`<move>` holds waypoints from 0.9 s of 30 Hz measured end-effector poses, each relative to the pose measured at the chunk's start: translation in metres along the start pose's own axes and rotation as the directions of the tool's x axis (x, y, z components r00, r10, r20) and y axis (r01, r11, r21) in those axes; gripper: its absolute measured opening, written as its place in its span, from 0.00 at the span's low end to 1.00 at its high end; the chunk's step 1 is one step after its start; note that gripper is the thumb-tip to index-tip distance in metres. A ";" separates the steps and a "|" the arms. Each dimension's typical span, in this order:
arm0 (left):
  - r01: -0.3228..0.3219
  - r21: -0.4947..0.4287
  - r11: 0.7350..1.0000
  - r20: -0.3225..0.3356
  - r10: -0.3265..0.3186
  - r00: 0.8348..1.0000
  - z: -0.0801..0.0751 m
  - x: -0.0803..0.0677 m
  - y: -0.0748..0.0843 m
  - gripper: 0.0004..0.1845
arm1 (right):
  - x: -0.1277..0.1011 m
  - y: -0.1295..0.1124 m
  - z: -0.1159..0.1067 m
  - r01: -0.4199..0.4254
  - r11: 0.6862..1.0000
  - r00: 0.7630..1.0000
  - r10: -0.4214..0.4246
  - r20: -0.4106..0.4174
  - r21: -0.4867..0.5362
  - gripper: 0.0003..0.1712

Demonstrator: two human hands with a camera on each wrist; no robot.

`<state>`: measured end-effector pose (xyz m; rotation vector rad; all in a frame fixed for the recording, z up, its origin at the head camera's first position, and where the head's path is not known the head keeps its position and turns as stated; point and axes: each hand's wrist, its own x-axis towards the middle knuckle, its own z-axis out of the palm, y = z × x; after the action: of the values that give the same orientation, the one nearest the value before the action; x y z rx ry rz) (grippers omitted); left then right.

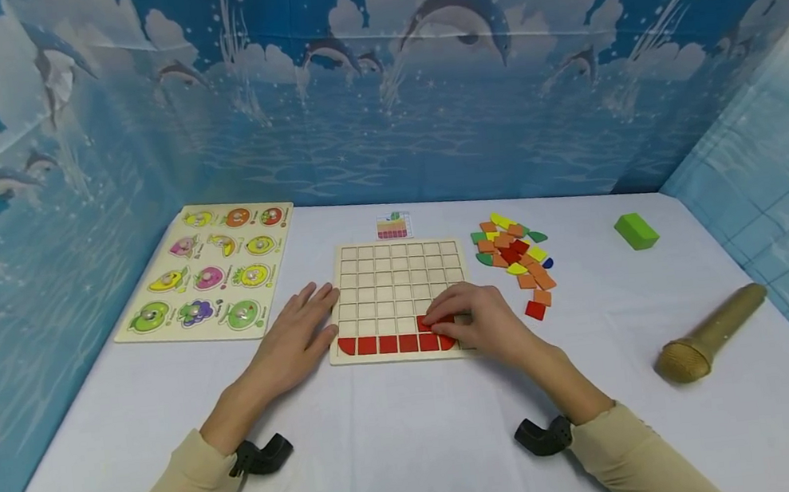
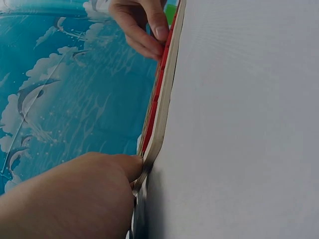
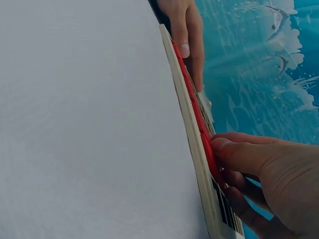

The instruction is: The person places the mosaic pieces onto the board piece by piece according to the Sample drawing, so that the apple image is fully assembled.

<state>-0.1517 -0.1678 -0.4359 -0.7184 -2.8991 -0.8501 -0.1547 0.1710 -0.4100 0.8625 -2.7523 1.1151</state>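
Observation:
A pale wooden grid board (image 1: 383,279) lies on the table with a row of red tiles (image 1: 388,344) along its near edge, the end ones rounded. My right hand (image 1: 482,321) is over the board's near right part, thumb and forefinger pinching a red square tile (image 1: 422,324) in the second row. More red shows between those fingers, partly hidden. My left hand (image 1: 296,340) rests with extended fingers at the board's left edge. The left wrist view shows that hand (image 2: 99,184) against the board's corner. In the right wrist view the right thumb (image 3: 234,153) is close against the red tiles.
Right of the board lies a loose pile of coloured tiles (image 1: 510,250). A small picture card (image 1: 394,226) sits behind the board. A fruit puzzle board (image 1: 206,278) is at the left; a green block (image 1: 636,231) and a gold microphone (image 1: 710,333) lie at the right.

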 end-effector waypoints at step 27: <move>0.000 0.010 1.000 -0.003 0.000 1.000 0.001 0.000 0.002 0.34 | -0.041 0.026 -0.057 -0.228 0.962 0.969 0.209 -0.130 -0.149 0.15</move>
<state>-0.1509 -0.1660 -0.4362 -0.7153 -2.8982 -0.8355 -0.1422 0.2436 -0.3942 0.4700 -2.8459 0.9163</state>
